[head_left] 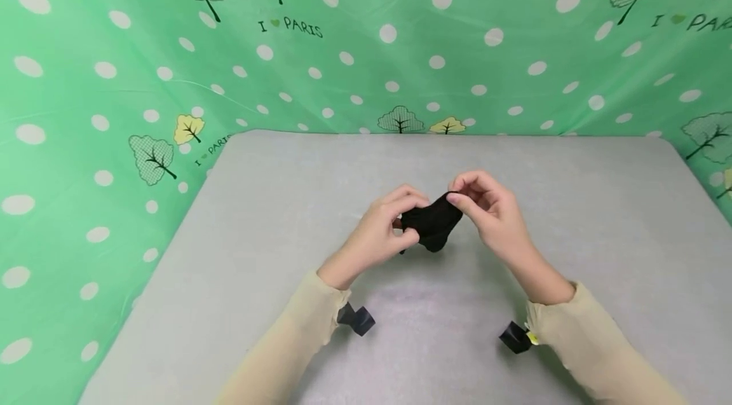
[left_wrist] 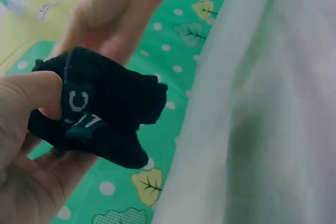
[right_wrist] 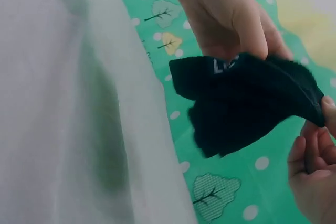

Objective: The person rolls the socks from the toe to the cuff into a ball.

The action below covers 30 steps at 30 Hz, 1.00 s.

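A small black sock (head_left: 433,222) with white lettering is held up over the grey table between both hands. My left hand (head_left: 382,224) grips its left end, thumb in front and fingers behind. In the left wrist view the sock (left_wrist: 113,103) shows letters near the thumb, and its loose folds hang to the right. My right hand (head_left: 496,208) pinches the upper right corner between thumb and fingertips. The right wrist view has the sock (right_wrist: 247,100) stretched from the left hand (right_wrist: 231,19) to the right hand's fingers (right_wrist: 329,114) at its tip.
Beneath the hands is a grey table (head_left: 229,252) with rounded far corners. A green polka-dot cloth (head_left: 354,68) printed with trees hangs behind and at the sides. Dark wrist devices (head_left: 516,337) stick out from both beige sleeves (head_left: 595,341).
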Motion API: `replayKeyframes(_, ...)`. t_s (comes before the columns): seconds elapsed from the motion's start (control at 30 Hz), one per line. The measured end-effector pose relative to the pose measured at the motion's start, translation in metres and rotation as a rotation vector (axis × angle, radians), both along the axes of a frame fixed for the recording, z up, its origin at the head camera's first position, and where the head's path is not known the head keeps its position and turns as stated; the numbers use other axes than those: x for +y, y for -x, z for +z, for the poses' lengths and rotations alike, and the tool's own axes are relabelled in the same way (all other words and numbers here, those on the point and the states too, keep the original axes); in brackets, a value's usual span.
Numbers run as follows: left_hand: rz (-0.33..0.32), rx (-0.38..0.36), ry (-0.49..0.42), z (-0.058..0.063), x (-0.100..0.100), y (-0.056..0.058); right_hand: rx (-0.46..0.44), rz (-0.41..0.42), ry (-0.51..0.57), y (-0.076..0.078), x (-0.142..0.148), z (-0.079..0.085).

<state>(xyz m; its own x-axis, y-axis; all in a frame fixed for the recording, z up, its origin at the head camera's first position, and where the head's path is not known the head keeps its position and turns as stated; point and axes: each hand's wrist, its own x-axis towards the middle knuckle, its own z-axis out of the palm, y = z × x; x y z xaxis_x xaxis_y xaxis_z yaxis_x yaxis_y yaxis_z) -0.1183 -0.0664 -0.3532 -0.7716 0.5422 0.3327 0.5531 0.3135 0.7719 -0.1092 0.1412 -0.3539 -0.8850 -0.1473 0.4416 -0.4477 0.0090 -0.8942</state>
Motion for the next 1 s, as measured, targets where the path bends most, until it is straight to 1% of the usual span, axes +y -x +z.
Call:
replayKeyframes(0.07,-0.013,0.027,-0.036,0.001,0.0,-0.002,-0.094,0.056,0.008,0.004,0.002,-0.001)
replayKeyframes(0.17,-0.028,0.038,-0.076,0.003,0.0,-0.005,-0.269,0.192,0.042,0.009,0.005,-0.003)
replayKeyframes(0.23,-0.032,0.024,-0.094,0.005,0.0,-0.007,-0.367,0.266,0.061,0.013,0.008,-0.004)
replayKeyframes(0.3,-0.042,0.012,-0.095,0.007,0.001,-0.009,-0.439,0.325,0.078,0.017,0.01,-0.003)
replayKeyframes(0.37,-0.053,-0.009,-0.095,0.008,0.001,-0.01,-0.484,0.367,0.081,0.019,0.012,-0.003)
replayKeyframes(0.5,-0.052,-0.037,-0.094,0.008,0.002,-0.01,-0.539,0.44,0.081,0.022,0.014,-0.003)
replayKeyframes(0.57,-0.035,-0.058,-0.104,0.006,0.002,-0.009,-0.563,0.438,0.074,0.022,0.013,-0.003)
replayKeyframes(0.6,-0.028,-0.069,-0.108,0.006,0.001,-0.009,-0.566,0.422,0.069,0.021,0.012,-0.003)
replayKeyframes(0.63,-0.026,-0.091,-0.116,0.005,0.001,-0.008,-0.564,0.389,0.065,0.021,0.011,-0.003)
replayKeyframes(0.67,-0.021,-0.114,-0.124,0.004,0.001,-0.006,-0.543,0.342,0.05,0.019,0.011,-0.003)
replayKeyframes(0.7,-0.014,-0.139,-0.132,0.003,0.0,-0.004,-0.499,0.287,0.026,0.017,0.01,-0.004)
replayKeyframes(0.73,-0.005,-0.169,-0.143,0.002,-0.001,-0.002,-0.437,0.239,0.01,0.015,0.01,-0.005)
replayKeyframes(0.77,0.005,-0.206,-0.156,0.001,-0.001,0.0,-0.352,0.2,-0.014,0.013,0.01,-0.006)
replayKeyframes(0.8,0.015,-0.244,-0.171,0.0,-0.002,0.002,-0.254,0.161,-0.051,0.011,0.01,-0.006)
replayKeyframes(0.83,0.027,-0.285,-0.188,-0.001,-0.004,0.005,-0.137,0.126,-0.115,0.009,0.011,-0.007)
replayKeyframes(0.87,0.045,-0.319,-0.201,-0.001,-0.005,0.006,-0.014,0.101,-0.191,0.007,0.011,-0.008)
replayKeyframes(0.93,0.077,-0.376,-0.216,-0.002,-0.008,0.01,0.224,0.082,-0.344,0.005,0.012,-0.008)
replayKeyframes(1.0,0.099,-0.406,-0.208,-0.002,-0.009,0.012,0.424,0.048,-0.523,0.005,0.013,-0.008)
